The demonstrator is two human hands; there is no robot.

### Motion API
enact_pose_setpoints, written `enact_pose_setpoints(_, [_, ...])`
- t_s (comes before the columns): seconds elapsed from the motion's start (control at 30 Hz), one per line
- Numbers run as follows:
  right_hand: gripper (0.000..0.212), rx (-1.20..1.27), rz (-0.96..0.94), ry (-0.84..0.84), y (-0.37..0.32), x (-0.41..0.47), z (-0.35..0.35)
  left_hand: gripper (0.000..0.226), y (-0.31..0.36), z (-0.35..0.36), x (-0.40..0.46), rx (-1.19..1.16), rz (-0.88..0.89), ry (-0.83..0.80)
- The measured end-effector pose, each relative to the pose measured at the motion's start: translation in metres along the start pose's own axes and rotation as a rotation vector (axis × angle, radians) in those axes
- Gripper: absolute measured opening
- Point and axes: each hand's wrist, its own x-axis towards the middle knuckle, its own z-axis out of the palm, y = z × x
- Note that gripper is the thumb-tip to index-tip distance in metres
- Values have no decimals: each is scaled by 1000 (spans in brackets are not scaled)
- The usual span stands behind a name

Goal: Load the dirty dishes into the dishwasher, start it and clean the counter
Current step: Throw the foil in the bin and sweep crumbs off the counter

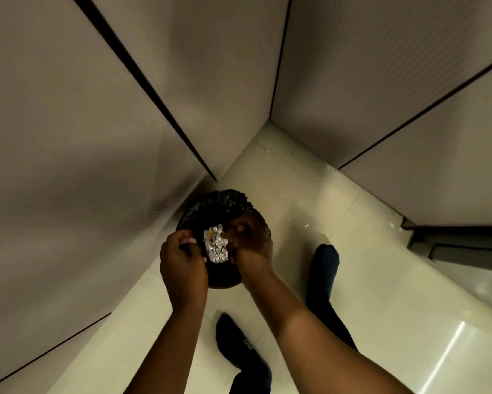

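Observation:
A crumpled piece of aluminium foil (216, 244) with food scraps on it hangs over a round bin lined with a black bag (221, 206), which stands on the floor in a corner. My right hand (247, 243) pinches the foil's right edge. My left hand (182, 260) has its fingers curled at the foil's left edge; whether it holds the foil or something small is hard to tell. Both hands are directly above the bin's opening.
Beige cabinet fronts (68, 137) rise on the left and behind. The cream tiled floor (310, 194) carries small crumbs near the wall. My feet in dark socks (323, 268) stand just behind the bin. A dark open panel (461, 245) shows low at the right.

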Motion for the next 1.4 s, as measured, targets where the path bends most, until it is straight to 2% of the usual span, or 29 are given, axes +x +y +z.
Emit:
enact_pose_setpoints(0.03, [24,93,57,-13,-17,-13,-9,24,12,-6,-7,43,65,2])
enact_pose_setpoints(0.1, [9,130,45,-39,-51,-39,-25,27,43,-19,-23,81,157,-31])
enact_pose_setpoints(0.2, [18,128,-9,-29,-114,-73,-50,32,107,-40,-51,76,255,-82])
enact_pose_setpoints(0.3, [27,237,-15,-118,-187,-112,-75,38,176,-61,-73,70,292,-139])
enact_pose_setpoints(0.4, [26,244,-99,-243,-258,-157,-97,41,254,-88,-105,19,529,-163])
enact_pose_setpoints(0.53, [21,206,-271,-305,-351,-194,-119,46,354,-116,-133,8,812,-162])
enact_pose_setpoints(0.63, [20,176,-371,-348,-408,-210,-135,40,410,-124,-139,-29,864,-173])
enact_pose_setpoints(0.7, [19,151,-410,-353,-442,-211,-146,39,442,-126,-131,-76,870,-77])
enact_pose_setpoints(0.87, [16,84,-529,-349,-508,-186,-171,28,477,-138,-99,-224,699,232])
enact_pose_setpoints(0.97, [15,-55,-585,-297,-532,-158,-181,25,479,-148,-82,-229,611,388])
enact_pose_setpoints(1.1, [13,-275,-655,-276,-550,-128,-177,24,461,-170,-56,-187,444,607])
enact_pose_setpoints(1.3, [14,-361,-679,-297,-566,-85,-144,21,441,-210,-13,-55,173,953])
enact_pose_setpoints(1.4, [14,-463,-754,-307,-578,-68,-130,22,436,-235,8,108,55,1026])
